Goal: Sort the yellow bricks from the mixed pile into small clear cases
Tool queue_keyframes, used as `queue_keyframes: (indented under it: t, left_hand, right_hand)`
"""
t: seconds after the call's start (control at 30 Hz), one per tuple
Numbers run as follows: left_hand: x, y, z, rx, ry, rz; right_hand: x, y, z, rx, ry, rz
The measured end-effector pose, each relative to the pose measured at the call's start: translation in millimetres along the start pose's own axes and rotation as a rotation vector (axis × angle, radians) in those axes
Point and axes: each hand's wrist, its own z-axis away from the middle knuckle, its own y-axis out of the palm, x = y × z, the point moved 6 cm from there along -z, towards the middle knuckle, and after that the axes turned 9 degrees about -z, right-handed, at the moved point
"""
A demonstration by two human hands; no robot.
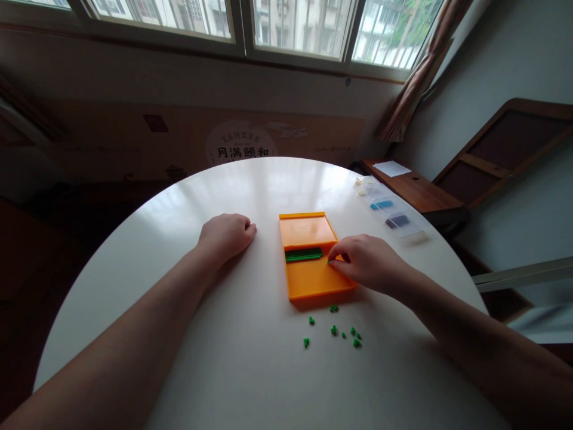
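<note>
An orange plastic case (313, 280) lies opened out on the white table, its lid folded back away from me. Rows of small green blocks (303, 255) fill the upper left of its tray. Over the tray's right side, my right hand (364, 260) pinches a tiny green piece (328, 261), close to the end of the rows. My left hand (227, 234) rests on the table left of the case, fingers curled in a loose fist; nothing shows in it. Several loose green pieces (333, 330) are scattered on the table in front of the case.
Clear plastic bags (376, 194) with blue pieces (381, 205) and dark pieces (397, 221) lie along the right rim of the round table (215, 370). A wooden desk (421, 191) with a white paper (392, 169) stands beyond, near a window wall.
</note>
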Motion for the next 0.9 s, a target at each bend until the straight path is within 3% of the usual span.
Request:
queue_keyframes:
  t: [0.9]
  left_hand:
    - [1.0,1.8,-0.1,-0.026,-0.006,0.021]
  right_hand:
    - [1.7,3.5,-4.6,-0.049,0.029,0.024]
